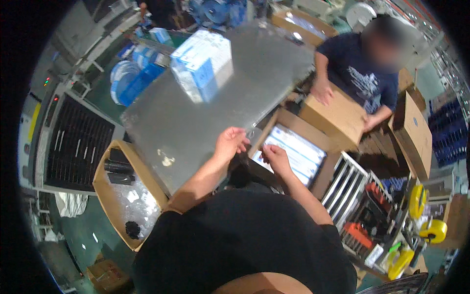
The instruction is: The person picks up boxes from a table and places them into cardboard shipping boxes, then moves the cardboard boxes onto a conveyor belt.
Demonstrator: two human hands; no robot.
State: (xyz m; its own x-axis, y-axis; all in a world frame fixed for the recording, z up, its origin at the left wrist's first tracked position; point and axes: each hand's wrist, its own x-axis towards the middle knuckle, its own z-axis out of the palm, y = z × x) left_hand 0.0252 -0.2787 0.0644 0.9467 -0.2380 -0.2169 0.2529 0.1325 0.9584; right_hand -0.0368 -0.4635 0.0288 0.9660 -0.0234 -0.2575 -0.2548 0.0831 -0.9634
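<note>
Open carton point(299, 126), right of centre: we see white-and-blue contents point(306, 156) already inside, the top not yet closed. Our left hand point(232, 143) is beside it, right hand point(276, 158) above (fingers curled; we cannot tell whether either grips anything).

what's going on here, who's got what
The person's left hand is by the edge of the table, the right hand over an open carton holding white-and-blue packs; whether either grips anything is unclear. A co-worker holds a brown box beside that carton. A white-and-blue bundle stands on the table.
</note>
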